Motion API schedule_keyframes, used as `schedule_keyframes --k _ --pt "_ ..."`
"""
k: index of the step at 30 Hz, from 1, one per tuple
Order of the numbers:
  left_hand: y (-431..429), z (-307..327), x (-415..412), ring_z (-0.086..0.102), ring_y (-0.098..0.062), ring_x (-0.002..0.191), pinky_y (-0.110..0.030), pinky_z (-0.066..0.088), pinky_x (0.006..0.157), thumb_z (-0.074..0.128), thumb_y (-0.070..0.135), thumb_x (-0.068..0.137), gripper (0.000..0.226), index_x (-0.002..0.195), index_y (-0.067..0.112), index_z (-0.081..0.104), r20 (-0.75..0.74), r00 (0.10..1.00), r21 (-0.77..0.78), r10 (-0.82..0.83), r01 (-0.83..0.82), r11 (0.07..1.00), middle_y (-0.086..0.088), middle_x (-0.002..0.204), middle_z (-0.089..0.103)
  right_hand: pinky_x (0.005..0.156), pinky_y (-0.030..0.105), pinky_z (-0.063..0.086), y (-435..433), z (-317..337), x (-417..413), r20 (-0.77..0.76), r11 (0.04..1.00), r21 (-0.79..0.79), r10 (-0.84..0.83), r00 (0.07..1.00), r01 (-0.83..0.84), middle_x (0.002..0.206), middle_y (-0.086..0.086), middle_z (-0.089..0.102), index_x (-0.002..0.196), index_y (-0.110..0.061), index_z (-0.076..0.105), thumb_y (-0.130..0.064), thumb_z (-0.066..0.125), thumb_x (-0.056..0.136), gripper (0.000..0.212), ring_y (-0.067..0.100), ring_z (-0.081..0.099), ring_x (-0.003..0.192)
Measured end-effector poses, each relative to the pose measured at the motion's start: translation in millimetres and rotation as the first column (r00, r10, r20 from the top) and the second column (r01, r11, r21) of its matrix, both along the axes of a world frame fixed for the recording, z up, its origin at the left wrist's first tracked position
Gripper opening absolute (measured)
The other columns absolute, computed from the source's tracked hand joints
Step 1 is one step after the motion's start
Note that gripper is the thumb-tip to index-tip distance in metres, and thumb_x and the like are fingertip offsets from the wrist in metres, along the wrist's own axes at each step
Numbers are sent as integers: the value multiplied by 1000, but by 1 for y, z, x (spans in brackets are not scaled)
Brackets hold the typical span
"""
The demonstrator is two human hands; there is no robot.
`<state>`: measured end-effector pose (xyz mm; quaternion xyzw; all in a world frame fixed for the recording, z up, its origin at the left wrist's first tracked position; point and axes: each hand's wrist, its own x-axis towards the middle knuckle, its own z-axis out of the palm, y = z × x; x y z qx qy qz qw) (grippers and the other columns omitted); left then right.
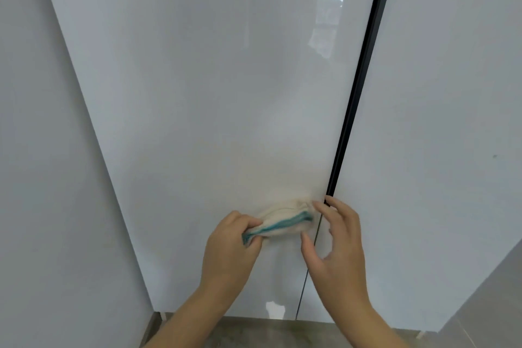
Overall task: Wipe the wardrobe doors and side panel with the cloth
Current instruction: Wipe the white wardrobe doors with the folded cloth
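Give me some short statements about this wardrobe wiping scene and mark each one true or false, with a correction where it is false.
1. The left hand grips one end of the cloth. True.
2. The cloth is plain red. False: it is off-white with a teal stripe.
3. The cloth is spread out flat. False: it is bunched up in front of the glossy door, between the two hands.
4. A dark strip runs upright between the two white panels. True.
5. The right hand holds a spray bottle. False: it holds no bottle; its fingers are spread beside the cloth's other end.
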<state>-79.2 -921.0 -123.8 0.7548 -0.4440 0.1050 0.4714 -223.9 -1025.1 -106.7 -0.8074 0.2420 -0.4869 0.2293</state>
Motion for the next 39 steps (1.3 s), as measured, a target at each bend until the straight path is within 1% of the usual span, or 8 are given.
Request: schedule_keyframes --k 4,9,15,18,22,26,32,39 --pt "15 -3 -6 59 -6 76 -8 41 59 78 1 74 26 82 25 71 -238 971 -125 21 -53 991 12 77 61 76 20 53 31 1 8 269 708 663 75 960 -242 109 -11 64 119 -39 49 -14 68 87 45 3 63 96" --pt "26 -10 -14 55 -7 73 -7 42 62 76 21 77 22 99 19 74 22 1000 -146 -2 6 989 14 83 55 87 39 56 45 3 29 492 353 796 96 865 -492 113 -1 69 126 -33 49 -35 72 67 63 13 68 101" --pt "32 -33 -9 53 1 92 -24 46 76 58 46 88 32 111 27 69 169 985 -78 -21 35 996 19 100 56 85 33 58 51 0 42 614 449 719 -51 788 -531 113 -2 70 126 -33 55 -2 64 85 52 16 67 105" --pt "46 -40 0 54 1 102 -22 43 84 50 47 89 30 112 35 65 47 999 -17 -4 5 1000 28 107 52 80 19 55 38 13 36 574 742 560 -26 818 -369 115 -16 65 123 -44 55 -2 65 87 57 8 64 104" --pt "59 -47 15 56 0 102 -23 46 84 50 35 89 22 103 35 66 -64 995 -4 79 -79 997 27 106 55 78 16 46 3 42 36 431 994 -109 64 900 -19 108 -14 52 135 -25 49 4 66 80 65 5 53 98" --pt "64 -49 31 56 0 99 -10 41 85 63 1 88 32 102 30 65 -90 982 -39 168 -172 984 19 103 59 76 32 46 -36 61 49 297 802 -593 127 947 78 108 6 49 128 -6 55 10 63 81 51 27 52 93" --pt "71 -46 65 38 -22 131 -32 32 104 62 -3 84 55 136 14 51 28 933 -49 358 -357 933 -7 142 40 59 31 43 -62 27 68 118 625 -772 -36 992 115 99 10 67 114 -18 72 2 59 88 35 26 54 77" --pt "95 -60 97 29 -21 140 -43 29 114 51 4 93 66 151 20 23 -370 840 -99 397 -461 882 0 156 23 58 31 42 -72 -27 63 -78 428 -901 -1 997 -70 99 2 58 109 -22 74 10 69 76 47 21 50 72"
